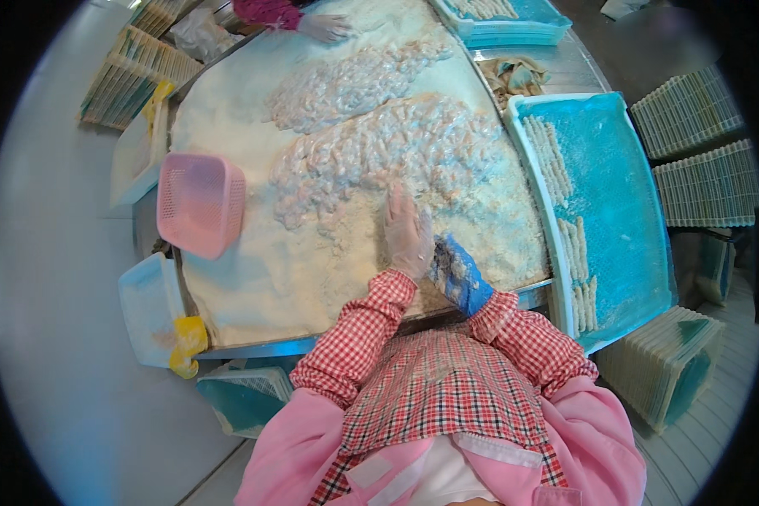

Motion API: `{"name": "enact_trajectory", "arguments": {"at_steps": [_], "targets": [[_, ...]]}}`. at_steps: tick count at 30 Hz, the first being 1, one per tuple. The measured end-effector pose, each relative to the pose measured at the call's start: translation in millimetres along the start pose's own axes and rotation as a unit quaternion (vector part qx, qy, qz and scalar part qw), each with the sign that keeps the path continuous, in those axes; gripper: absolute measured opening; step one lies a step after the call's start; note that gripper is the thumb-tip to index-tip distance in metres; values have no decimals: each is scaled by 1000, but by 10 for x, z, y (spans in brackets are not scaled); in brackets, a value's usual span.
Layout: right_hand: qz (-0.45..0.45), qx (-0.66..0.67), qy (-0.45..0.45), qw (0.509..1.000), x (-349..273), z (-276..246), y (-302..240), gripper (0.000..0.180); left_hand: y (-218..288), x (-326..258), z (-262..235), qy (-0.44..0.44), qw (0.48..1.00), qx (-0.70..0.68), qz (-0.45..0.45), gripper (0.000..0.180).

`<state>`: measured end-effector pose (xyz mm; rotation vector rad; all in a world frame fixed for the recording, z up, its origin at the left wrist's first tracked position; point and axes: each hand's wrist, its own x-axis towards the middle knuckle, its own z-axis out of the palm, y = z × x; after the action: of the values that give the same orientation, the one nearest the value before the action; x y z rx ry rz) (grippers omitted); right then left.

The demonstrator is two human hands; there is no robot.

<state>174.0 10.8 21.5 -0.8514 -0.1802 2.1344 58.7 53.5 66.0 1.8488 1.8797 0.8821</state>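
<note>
My left hand (pixel 407 232), in a clear thin glove, lies stretched out with its fingers together, tips at the near edge of a wet pile of pale pink meat pieces (pixel 388 148). Close beside it is my right hand (pixel 460 274), in a blue glove caked with pale crumbs. Its fingers turn in toward my left palm and are partly hidden, so I cannot tell whether anything lies between the hands. Pale crumb coating (pixel 253 291) covers the table around the pile. A second, flatter heap of meat pieces (pixel 329 88) lies farther back.
A pink perforated basket (pixel 232 207) stands on the left. On the right, a blue-lined tray (pixel 624 211) holds rows of coated sticks. Stacked trays (pixel 670 363) stand at the lower right. Across the table, another person's gloved hand (pixel 325 28) rests on the crumbs.
</note>
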Motion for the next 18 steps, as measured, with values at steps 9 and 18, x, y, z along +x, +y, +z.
{"name": "enact_trajectory", "arguments": {"at_steps": [9,18], "targets": [[9,-195,133,972,-473,12,-2632,35,-797,1137,-132,35,978,169,-117,31],[-60,-83,212,972,437,-1558,-3655,39,-613,1387,1,-25,957,271,-102,32]]}}
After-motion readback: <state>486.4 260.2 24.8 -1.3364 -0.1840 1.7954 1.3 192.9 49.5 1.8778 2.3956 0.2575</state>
